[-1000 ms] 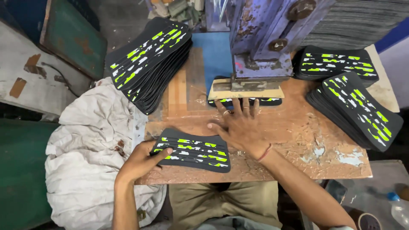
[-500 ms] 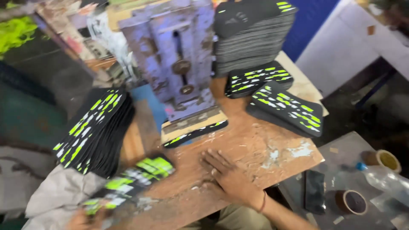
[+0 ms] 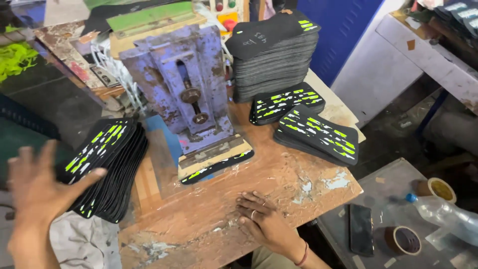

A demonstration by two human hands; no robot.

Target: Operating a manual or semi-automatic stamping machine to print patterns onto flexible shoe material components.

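My left hand point(image 3: 37, 192) is raised at the left, fingers spread and empty, just in front of a slanted stack of black sheets with green and white marks point(image 3: 107, 167). My right hand point(image 3: 264, 219) lies flat, palm down, on the worn wooden table point(image 3: 279, 187), holding nothing. Ahead of it a black printed sheet point(image 3: 216, 167) sits under the wooden plate of a purple-blue press point(image 3: 186, 84).
Two low piles of printed sheets point(image 3: 303, 122) and a tall black stack point(image 3: 274, 55) stand at the back right. A lower grey surface at the right holds a phone point(image 3: 360, 229), tape rolls point(image 3: 403, 240) and a plastic bottle point(image 3: 445, 216). White cloth point(image 3: 82, 244) lies at the bottom left.
My left hand has let go of the small pile of printed sheets it held and now hovers open by the left stack. The view has swung right. My right hand stays flat on the table.
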